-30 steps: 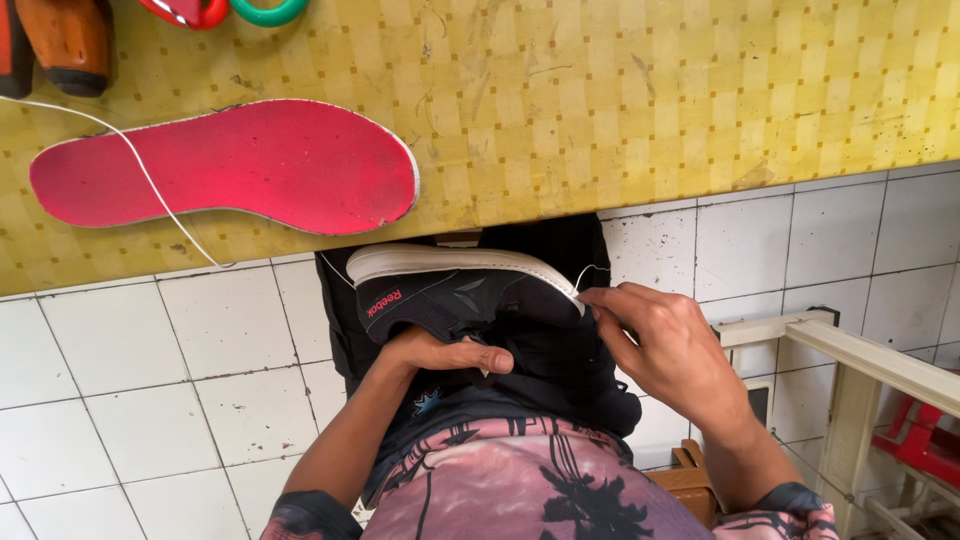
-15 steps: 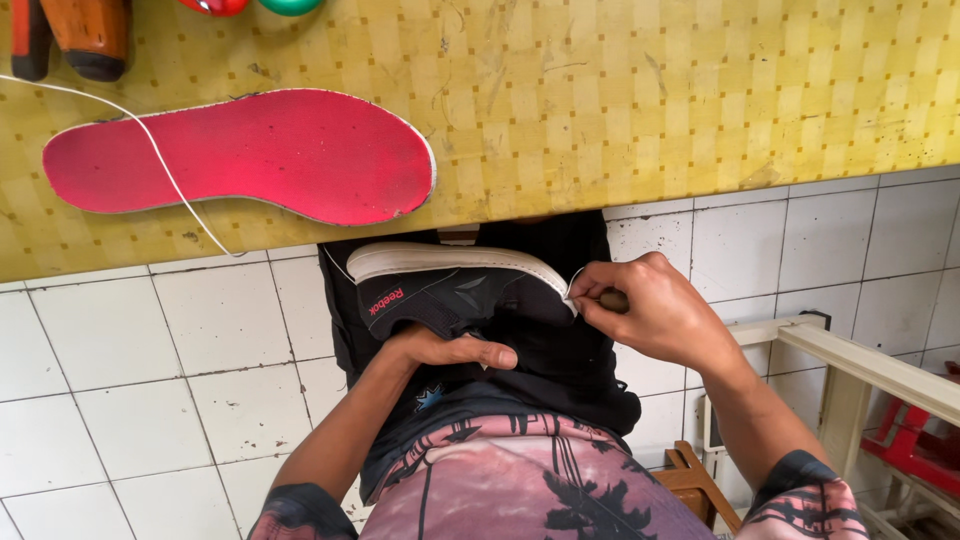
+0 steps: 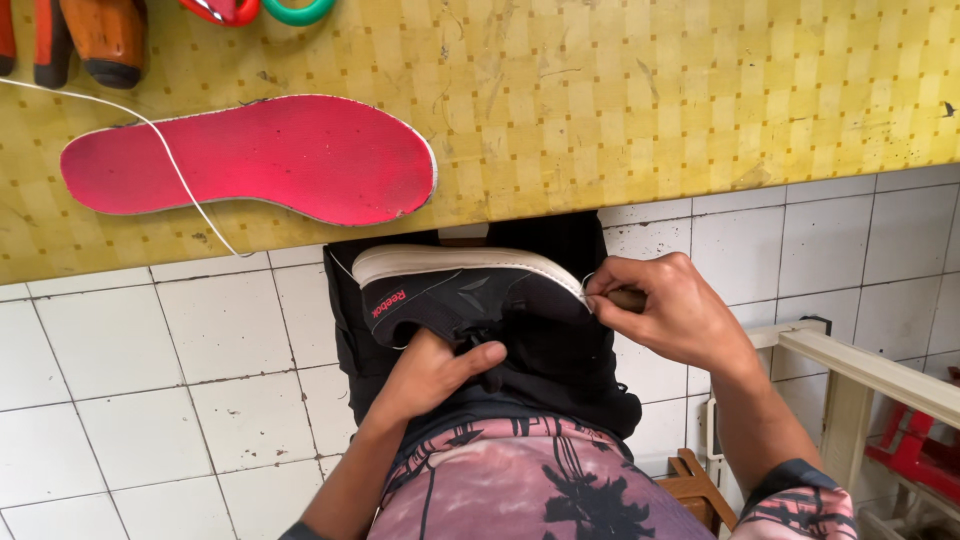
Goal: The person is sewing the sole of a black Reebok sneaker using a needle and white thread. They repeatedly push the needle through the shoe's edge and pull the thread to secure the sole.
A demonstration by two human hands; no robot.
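A black sports shoe (image 3: 455,298) with a white sole lies on its side in my lap, sole edge toward the table. My left hand (image 3: 432,372) reaches into its opening and holds it steady. My right hand (image 3: 668,312) grips a wooden-handled tool, likely an awl, with its tip at the toe end of the sole seam. A white thread (image 3: 170,165) runs from the shoe's heel up over the table. A red insole (image 3: 255,160) lies flat on the yellow checked tabletop (image 3: 640,100).
Orange-handled tools (image 3: 95,35) and red and green scissor handles (image 3: 255,10) lie at the table's far edge. White floor tiles (image 3: 140,400) spread below. A pale wooden frame (image 3: 860,380) and a red object (image 3: 925,450) stand at right.
My right hand has moved from the shoe's upper to the toe end of the sole, pressing the tool against the seam. My left hand stays in the shoe.
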